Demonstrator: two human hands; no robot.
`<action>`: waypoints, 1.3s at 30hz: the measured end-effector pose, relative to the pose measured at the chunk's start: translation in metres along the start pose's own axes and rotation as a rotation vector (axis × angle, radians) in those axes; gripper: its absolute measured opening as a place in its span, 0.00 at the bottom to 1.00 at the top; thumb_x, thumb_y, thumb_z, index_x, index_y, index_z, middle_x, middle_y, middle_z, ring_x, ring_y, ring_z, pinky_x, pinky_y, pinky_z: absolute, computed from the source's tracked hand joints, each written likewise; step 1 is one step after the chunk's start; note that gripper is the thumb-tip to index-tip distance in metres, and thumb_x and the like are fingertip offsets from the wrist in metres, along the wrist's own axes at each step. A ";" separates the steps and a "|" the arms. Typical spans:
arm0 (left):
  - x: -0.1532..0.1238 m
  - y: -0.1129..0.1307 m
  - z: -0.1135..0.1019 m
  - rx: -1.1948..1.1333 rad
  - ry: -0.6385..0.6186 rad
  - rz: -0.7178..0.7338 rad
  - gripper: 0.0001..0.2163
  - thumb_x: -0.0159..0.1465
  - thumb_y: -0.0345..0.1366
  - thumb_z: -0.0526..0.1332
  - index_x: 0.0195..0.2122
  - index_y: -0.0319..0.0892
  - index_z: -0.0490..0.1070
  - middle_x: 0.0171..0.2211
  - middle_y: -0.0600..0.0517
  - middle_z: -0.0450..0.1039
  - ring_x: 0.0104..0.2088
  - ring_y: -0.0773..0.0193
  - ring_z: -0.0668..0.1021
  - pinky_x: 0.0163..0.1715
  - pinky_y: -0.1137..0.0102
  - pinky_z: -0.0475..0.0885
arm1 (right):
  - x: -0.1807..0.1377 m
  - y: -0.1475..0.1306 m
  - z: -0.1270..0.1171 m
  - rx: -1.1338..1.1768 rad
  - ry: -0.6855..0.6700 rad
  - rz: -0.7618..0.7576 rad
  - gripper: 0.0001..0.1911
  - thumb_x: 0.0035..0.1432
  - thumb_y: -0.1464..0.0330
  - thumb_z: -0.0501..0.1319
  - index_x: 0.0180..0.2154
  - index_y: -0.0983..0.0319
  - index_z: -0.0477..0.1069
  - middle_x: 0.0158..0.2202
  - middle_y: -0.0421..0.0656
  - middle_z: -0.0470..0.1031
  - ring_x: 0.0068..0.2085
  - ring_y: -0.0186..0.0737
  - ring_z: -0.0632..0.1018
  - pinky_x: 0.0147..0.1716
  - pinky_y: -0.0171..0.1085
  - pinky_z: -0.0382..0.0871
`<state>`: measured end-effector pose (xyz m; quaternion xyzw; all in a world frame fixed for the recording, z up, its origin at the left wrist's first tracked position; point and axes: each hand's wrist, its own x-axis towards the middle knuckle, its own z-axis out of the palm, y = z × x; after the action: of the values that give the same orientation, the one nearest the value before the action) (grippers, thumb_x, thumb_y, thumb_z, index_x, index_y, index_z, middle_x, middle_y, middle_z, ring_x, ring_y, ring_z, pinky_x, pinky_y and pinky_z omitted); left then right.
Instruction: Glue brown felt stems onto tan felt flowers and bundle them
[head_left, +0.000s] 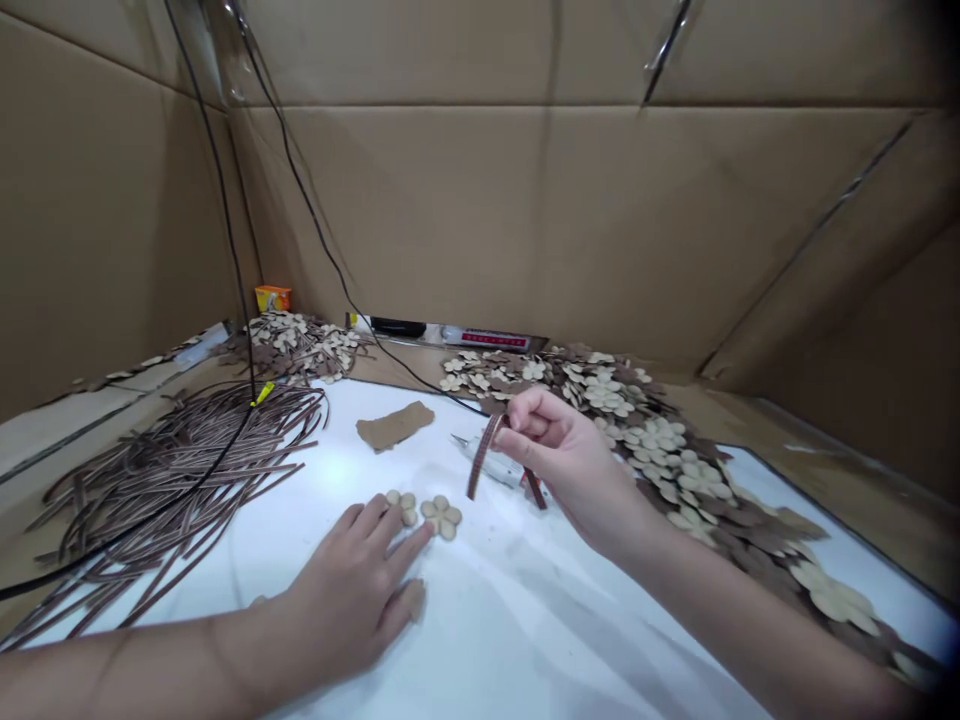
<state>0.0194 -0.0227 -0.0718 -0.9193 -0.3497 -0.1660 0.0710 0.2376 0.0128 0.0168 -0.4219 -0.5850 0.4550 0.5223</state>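
My right hand (559, 455) pinches a narrow brown ribbed strip (486, 458) between thumb and fingers, with the strip's ends hanging down. Just under it lies a silver metal tool (487, 462), partly hidden, so I cannot tell its exact kind. My left hand (345, 590) rests flat on the white tabletop (525, 600), fingers spread. Its fingertips reach a beige wooden flower cutout (441, 517) and a smaller one (401, 506). A small beige piece (416, 600) lies at its little finger.
A brown scrap of sheet (395, 425) lies beyond the hands. Brown strips (172, 480) heap at the left, under a black cable (217, 180). Piles of flower cutouts (660, 460) spread along the right and back. Cardboard walls (525, 200) surround the table.
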 end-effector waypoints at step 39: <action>0.005 0.000 -0.005 0.005 -0.066 0.009 0.20 0.63 0.37 0.52 0.57 0.42 0.60 0.49 0.40 0.65 0.50 0.48 0.66 0.43 0.53 0.68 | 0.009 0.009 -0.004 -0.041 0.114 0.059 0.21 0.50 0.59 0.65 0.46 0.57 0.68 0.28 0.40 0.80 0.39 0.44 0.79 0.35 0.39 0.73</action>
<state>0.0214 -0.0206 -0.0657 -0.9257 -0.3479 -0.1345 0.0624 0.2411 0.0242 0.0104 -0.4749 -0.5508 0.4331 0.5325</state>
